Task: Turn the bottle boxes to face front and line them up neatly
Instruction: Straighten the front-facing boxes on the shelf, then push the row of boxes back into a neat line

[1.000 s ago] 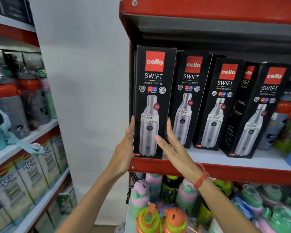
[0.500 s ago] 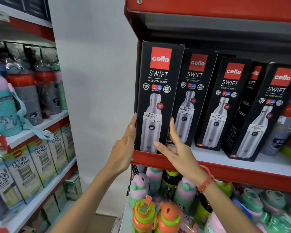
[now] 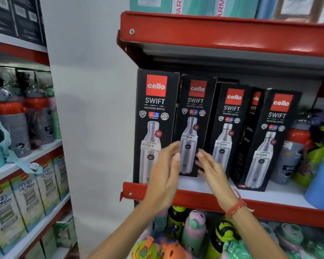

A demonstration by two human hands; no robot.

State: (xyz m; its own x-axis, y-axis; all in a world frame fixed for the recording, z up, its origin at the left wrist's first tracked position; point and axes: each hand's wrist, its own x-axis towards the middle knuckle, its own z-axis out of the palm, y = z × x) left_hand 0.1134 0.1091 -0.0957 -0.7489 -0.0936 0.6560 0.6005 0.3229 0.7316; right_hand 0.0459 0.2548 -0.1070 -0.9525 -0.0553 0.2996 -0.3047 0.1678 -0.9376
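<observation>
Several black Cello Swift bottle boxes stand on the red-edged shelf. The leftmost box stands upright at the shelf's front edge, facing front. The second box sits a little further back. The third box leans slightly, a fourth box shows its side, and a fifth box tilts at the right. My left hand and my right hand are open, fingers spread, on either side of the second box's lower part, in front of it. Whether they touch it is unclear.
Coloured kids' bottles fill the shelf below. Grey and red bottles and a blue container stand right of the boxes. A neighbouring rack at left holds bottles and H2O boxes. A red shelf overhangs above.
Both hands have let go of the leftmost box, which now rests at the shelf's front edge, and have shifted right to the second box. The camera has tilted upward.
</observation>
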